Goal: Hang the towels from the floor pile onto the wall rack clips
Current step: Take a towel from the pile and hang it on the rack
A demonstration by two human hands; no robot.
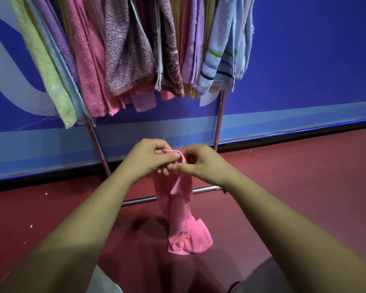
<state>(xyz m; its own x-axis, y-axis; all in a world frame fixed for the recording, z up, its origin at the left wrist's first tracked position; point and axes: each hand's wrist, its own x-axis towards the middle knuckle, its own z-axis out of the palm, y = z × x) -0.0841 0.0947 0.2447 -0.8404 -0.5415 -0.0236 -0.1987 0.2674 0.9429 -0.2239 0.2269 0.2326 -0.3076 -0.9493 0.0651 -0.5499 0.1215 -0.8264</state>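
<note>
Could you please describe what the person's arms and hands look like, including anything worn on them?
The left hand and right hand are bare: no gloves, rings or watch show. The left forearm and right forearm are also uncovered down to the bottom edge of the head view, with no sleeve, bracelet or marking visible.

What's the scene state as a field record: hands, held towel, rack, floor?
left hand: pinches top edge of pink terry towel
right hand: pinches same edge, close beside left hand
towel: hangs from both hands, lower end appears bunched on red floor
rack: metal-framed rack crowded with hanging towels
backdrop: blue wall
</note>
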